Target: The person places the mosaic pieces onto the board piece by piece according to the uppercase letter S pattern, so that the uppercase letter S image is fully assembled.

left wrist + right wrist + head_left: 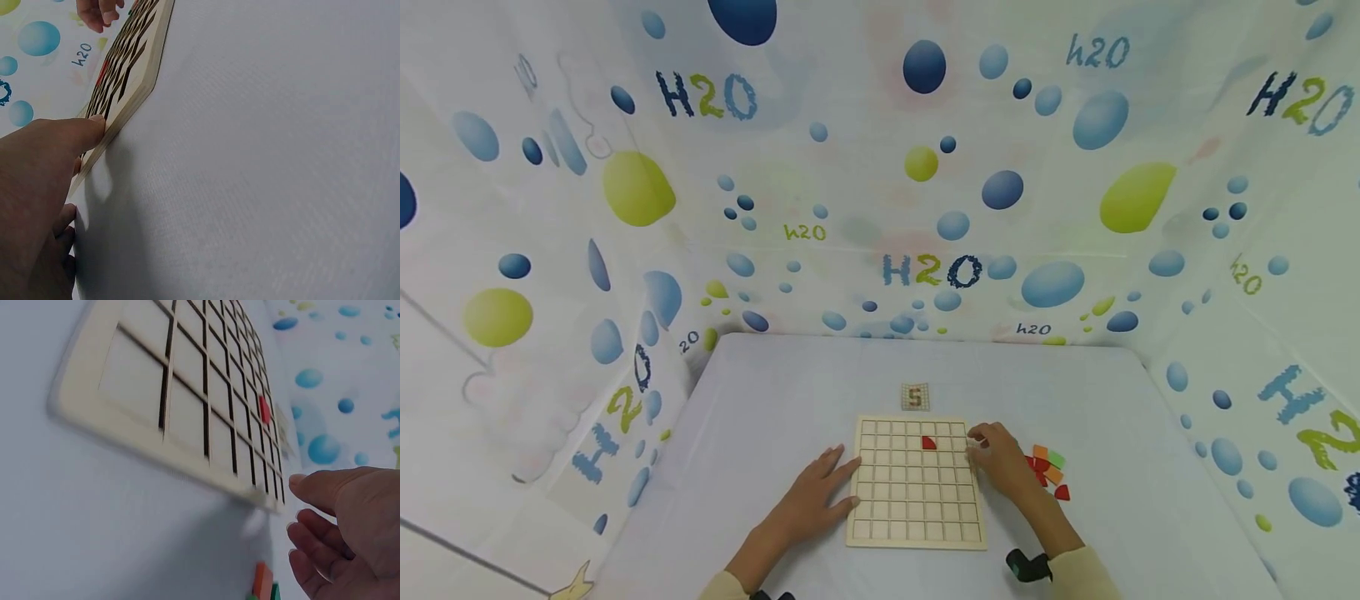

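A pale wooden grid board [897,488] lies flat on the white table, with one red quarter-round piece [928,442] in a cell of its upper part. My left hand [805,504] rests at the board's left edge, fingers spread; in the left wrist view the thumb [87,131] touches the rim. Beside the upper right edge is my right hand [1002,460], fingers loosely bent. Nothing shows between its thumb and fingers in the right wrist view, where the hand [350,525] hovers near the board's corner.
Several red, orange and green pieces [1056,476] lie in a heap right of the right forearm. A separate red piece [1062,492] is just below them. Beyond the board sits a small gridded card [915,397] with a figure on it. Printed curtains [880,167] surround the table.
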